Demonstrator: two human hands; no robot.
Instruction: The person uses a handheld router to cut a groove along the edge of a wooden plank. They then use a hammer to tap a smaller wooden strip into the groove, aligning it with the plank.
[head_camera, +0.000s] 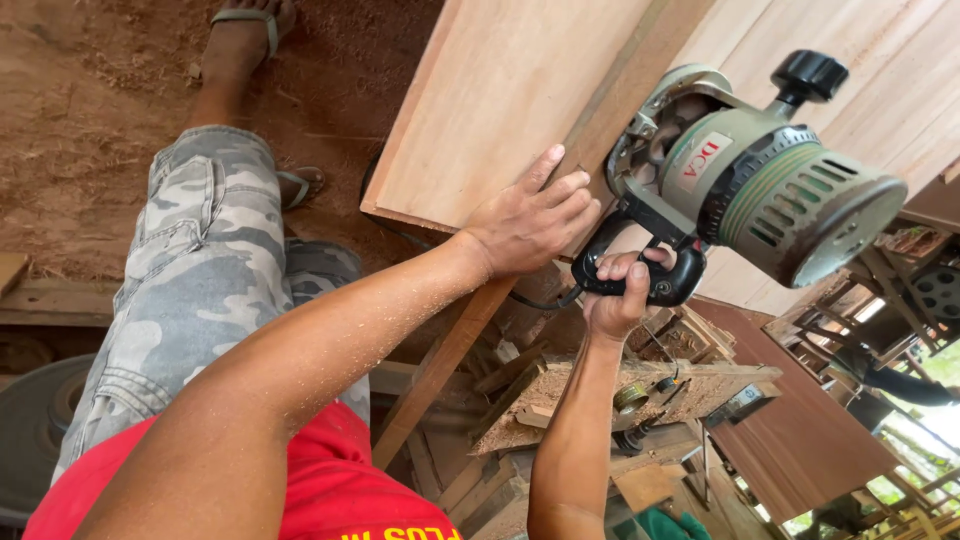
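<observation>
A person's right hand (622, 290) grips the black handle (640, 280) of one grey-green router (760, 175), fingers (612, 270) wrapped tight around the grip while the thumb lies across its top. The machine sits on its side against the edge of one large wooden panel (500, 90), its round vented motor housing pointing away to the right and a single black knob (808, 74) standing at its top end. The left hand (530, 220) lies flat on the same panel just beside the router's base, palm down, fingers (560, 185) together and stretched toward the tool, holding nothing. The router therefore sits immediately right of the left fingertips and directly above the right fist.

One black cable (540, 300) runs from the handle under the left wrist. Both forearms are dusted with sawdust. Below the panel stand one cluttered bench (640, 385) strewn with sawdust and small tools, and a second reddish board (800, 430) leaning lower right. Two sandalled feet rest on the dirt floor (90, 110), one leg (190, 290) in camouflage shorts.
</observation>
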